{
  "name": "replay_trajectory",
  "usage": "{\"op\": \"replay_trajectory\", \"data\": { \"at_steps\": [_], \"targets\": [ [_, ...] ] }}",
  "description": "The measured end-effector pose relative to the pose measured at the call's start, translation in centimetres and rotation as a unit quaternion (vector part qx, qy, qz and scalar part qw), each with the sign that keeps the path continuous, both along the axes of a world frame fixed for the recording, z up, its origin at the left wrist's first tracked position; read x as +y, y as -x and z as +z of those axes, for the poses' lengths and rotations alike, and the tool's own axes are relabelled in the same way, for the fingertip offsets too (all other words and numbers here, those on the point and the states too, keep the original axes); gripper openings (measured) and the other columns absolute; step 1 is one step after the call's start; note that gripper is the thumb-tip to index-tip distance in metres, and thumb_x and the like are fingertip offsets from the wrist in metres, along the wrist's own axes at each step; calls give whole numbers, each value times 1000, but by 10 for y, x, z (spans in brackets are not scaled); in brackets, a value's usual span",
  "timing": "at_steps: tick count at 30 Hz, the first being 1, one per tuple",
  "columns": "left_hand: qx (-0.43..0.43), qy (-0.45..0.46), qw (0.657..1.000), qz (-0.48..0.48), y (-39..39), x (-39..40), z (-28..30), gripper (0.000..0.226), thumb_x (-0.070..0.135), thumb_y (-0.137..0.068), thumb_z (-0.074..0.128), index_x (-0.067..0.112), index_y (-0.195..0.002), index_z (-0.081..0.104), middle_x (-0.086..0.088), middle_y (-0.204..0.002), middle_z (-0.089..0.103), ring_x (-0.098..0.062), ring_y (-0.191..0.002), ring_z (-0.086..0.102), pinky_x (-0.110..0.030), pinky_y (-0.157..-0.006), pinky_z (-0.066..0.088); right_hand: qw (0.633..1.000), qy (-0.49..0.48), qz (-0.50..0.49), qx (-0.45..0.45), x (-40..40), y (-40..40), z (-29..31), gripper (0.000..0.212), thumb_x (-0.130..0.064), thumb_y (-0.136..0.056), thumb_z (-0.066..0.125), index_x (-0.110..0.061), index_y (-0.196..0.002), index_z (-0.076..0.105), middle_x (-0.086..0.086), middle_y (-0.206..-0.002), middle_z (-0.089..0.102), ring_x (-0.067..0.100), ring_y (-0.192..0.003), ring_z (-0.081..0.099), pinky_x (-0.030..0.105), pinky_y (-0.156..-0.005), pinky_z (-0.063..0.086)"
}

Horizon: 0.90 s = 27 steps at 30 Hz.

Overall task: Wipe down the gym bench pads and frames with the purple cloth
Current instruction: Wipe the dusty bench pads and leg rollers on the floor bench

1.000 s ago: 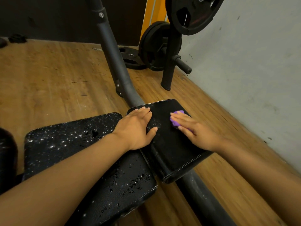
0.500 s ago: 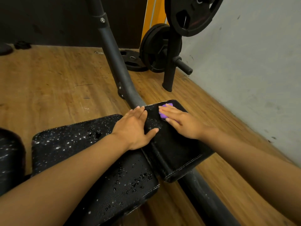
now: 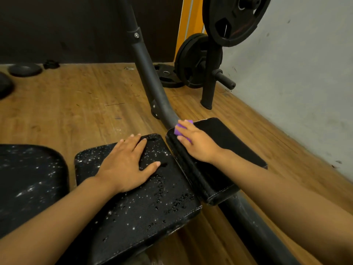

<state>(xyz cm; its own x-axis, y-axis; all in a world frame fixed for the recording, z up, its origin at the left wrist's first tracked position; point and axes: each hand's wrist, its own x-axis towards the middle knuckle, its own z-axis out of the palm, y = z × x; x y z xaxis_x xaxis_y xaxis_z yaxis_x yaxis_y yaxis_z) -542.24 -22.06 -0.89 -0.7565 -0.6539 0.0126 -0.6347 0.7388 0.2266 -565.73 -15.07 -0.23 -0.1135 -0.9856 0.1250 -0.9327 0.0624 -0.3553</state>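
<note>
A small black bench pad (image 3: 229,148) sits at the centre right, mostly free of droplets. My right hand (image 3: 196,142) presses the purple cloth (image 3: 182,129) flat on that pad's far left corner, fingers straight over it. Beside it lies a larger black pad (image 3: 149,203) speckled with water droplets. My left hand (image 3: 128,165) rests flat on this pad, fingers spread. A third wet pad (image 3: 28,180) shows at the left edge. The dark grey frame tube (image 3: 150,81) rises from behind the small pad and continues under it to the lower right.
A black plate rack (image 3: 210,73) with weight plates (image 3: 235,18) stands at the back right by the grey wall (image 3: 296,73). A plate (image 3: 168,75) lies on the wooden floor (image 3: 76,104) behind the frame. More dark discs (image 3: 24,69) lie at the far left.
My right hand slid the purple cloth leftward across the small pad to its far left corner. My left hand moved off the small pad's edge onto the wet pad.
</note>
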Motion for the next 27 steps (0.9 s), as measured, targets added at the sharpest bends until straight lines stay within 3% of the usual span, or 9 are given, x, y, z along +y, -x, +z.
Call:
{"op": "replay_trajectory", "data": {
  "at_steps": [2,4,9,10,14,18,23,27],
  "targets": [
    [0,11,1000,4,1,2,-3,109,83,-65,-3,21,-154,9,2,-162,2,-13,-149,-2,-32,-121,-3,996,-5,84,-5,14,10,2,42,-21,-99,47,-14,-140,45,0,-154,29,10,-143,21,21,-117,15],
    [0,18,1000,8,1,3,-3,108,81,-65,-5,22,-154,9,2,-162,2,-13,-149,-2,-31,-121,-4,995,-12,99,7,22,32,4,41,-21,-98,49,-18,-139,47,-3,-152,33,8,-142,25,23,-117,18],
    [7,23,1000,16,5,8,2,96,79,-78,10,20,-154,14,-1,-162,6,-17,-149,3,-32,-119,-2,986,8,-162,25,-2,45,-2,42,-20,-100,42,-12,-141,43,2,-155,28,22,-141,28,31,-115,20],
    [3,20,1000,17,5,8,3,92,77,-82,14,20,-154,14,-1,-162,6,-18,-149,2,-32,-119,-3,984,4,-177,18,-8,34,-3,43,-20,-100,41,-10,-142,42,2,-156,26,22,-141,27,31,-115,20],
    [-2,10,1000,17,6,7,5,91,77,-83,19,19,-154,15,-2,-162,7,-17,-149,2,-32,-120,-3,999,23,-21,14,-9,-1,-8,42,-17,-100,43,-10,-141,43,0,-154,31,16,-143,25,23,-114,16],
    [10,3,1000,20,4,7,5,112,81,-61,-1,21,-153,17,0,-162,9,-16,-149,4,-31,-119,-3,992,-8,122,20,9,5,3,43,-16,-99,46,-15,-141,44,-4,-153,33,6,-143,21,23,-118,15],
    [21,-7,1000,17,4,6,7,111,82,-63,4,20,-153,20,-1,-161,12,-16,-149,6,-33,-120,-1,994,1,108,-14,37,-3,11,46,-13,-97,50,-14,-142,43,-3,-152,35,5,-143,21,33,-119,21],
    [18,-12,1000,16,3,8,7,92,77,-81,22,19,-153,17,-1,-162,8,-16,-149,4,-33,-121,-2,985,-50,168,-5,104,-15,11,42,-19,-96,48,-17,-138,47,-9,-150,37,3,-143,22,29,-117,24]
  ]
}}
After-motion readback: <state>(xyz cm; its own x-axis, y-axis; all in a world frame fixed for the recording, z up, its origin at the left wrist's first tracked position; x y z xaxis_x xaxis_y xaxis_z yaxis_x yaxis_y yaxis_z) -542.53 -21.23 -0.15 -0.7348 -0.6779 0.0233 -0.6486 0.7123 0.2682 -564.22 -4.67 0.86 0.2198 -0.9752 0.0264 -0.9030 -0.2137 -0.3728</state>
